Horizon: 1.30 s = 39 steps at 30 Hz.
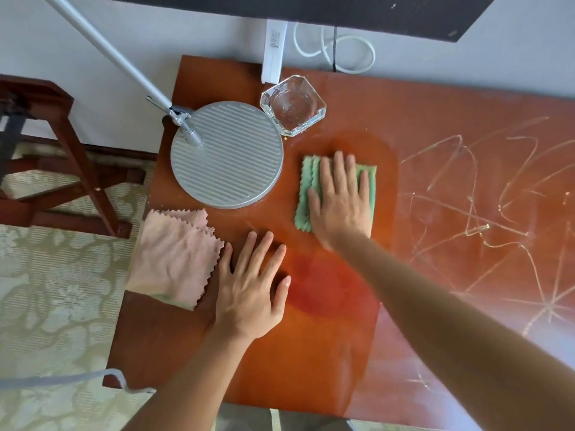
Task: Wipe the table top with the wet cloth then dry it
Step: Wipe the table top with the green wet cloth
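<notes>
My right hand (340, 200) lies flat with spread, straight fingers on a folded green cloth (306, 185), pressing it onto the reddish-brown table top (311, 353). Around the cloth the wood looks darker and glossy. My left hand (252, 284) rests flat on the table, fingers straight, its thumb side beside a folded pink cloth (175, 259) that overhangs the table's left edge. Whitish scribbled marks (485, 213) cover the right half of the table.
A round grey lamp base (227, 154) with a white pole stands at the back left of the table. A glass ashtray (294, 105) sits behind the green cloth. A wooden stand (62, 169) is on the carpet at left; a white cable (336, 48) runs along the wall.
</notes>
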Available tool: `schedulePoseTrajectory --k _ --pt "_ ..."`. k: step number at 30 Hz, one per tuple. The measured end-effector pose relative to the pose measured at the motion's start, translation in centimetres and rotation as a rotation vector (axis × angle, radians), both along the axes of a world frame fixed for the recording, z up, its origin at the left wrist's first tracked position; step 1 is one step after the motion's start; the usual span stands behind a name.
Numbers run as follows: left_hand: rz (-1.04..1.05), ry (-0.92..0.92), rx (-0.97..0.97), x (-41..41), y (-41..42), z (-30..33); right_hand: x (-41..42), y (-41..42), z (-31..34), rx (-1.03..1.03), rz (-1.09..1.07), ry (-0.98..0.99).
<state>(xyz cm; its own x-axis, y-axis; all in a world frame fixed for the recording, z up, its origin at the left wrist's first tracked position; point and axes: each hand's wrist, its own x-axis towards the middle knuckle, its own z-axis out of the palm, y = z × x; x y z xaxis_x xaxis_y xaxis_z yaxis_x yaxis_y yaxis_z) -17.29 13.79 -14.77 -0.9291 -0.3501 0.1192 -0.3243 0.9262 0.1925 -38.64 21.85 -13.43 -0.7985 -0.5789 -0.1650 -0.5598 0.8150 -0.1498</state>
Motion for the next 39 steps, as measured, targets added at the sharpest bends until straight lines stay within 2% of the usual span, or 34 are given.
schedulePoseTrajectory --k 3,5,8,15,26,34,39 --pt "-0.006 -0.009 0.000 0.0 -0.1 0.1 6.9 1.5 -0.3 -0.016 0.173 0.004" --pt "-0.004 -0.024 -0.005 0.1 -0.1 0.1 8.6 2.2 -0.7 0.002 0.209 0.000" --pt "0.006 -0.029 0.001 0.1 -0.2 0.1 7.1 1.4 -0.6 -0.005 0.226 -0.027" --pt "0.023 0.004 0.007 0.0 0.0 0.1 1.4 -5.9 -0.3 0.001 0.028 -0.036" --pt "-0.014 -0.004 -0.030 0.2 -0.2 -0.4 5.6 -1.0 0.0 -0.005 0.206 -0.076" --pt "-0.006 -0.039 0.006 -0.2 0.1 0.6 2.7 6.7 0.5 0.059 -0.045 -0.033" --pt "-0.055 -0.082 0.031 -4.8 0.5 2.0 2.7 7.0 0.2 0.059 -0.076 -0.029"
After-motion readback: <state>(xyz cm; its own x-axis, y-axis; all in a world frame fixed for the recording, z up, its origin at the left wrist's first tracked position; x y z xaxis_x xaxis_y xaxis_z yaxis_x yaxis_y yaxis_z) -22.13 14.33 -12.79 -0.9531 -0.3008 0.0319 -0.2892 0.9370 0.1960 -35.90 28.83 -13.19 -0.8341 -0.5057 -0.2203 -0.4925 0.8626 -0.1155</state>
